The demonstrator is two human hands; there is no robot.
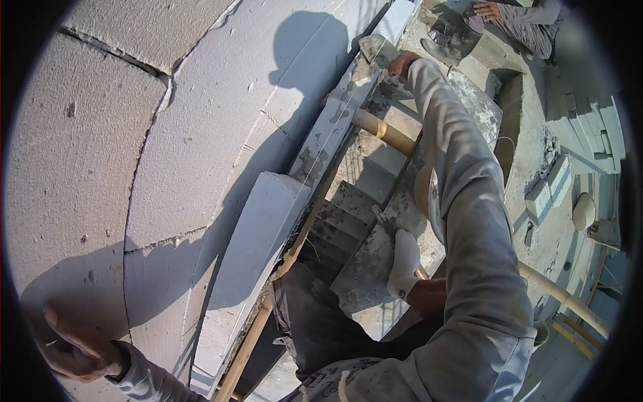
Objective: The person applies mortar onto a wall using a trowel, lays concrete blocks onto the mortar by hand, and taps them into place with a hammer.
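My right hand point(403, 65), at the end of a stretched-out arm, is closed around a trowel point(377, 50). Its mortar-smeared blade rests at the far part of a narrow ledge of light blocks point(333, 127) with patches of wet grey mortar. A thin string runs along that ledge. Nearer to me, a white block point(258, 224) lies on the same row, beside the wall. At the lower left, my left hand point(84, 352) is open with thumb and fingers apart, in front of the block wall point(74, 147); whether it touches the wall I cannot tell.
Below the ledge runs a wooden board point(305, 234), with a bamboo pole point(385, 130) propped across. Several stacked blocks point(345, 218) stand lower down. Another person point(529, 27) sits at the top right. A second bamboo pole point(566, 298) and a loose block point(548, 189) lie to the right.
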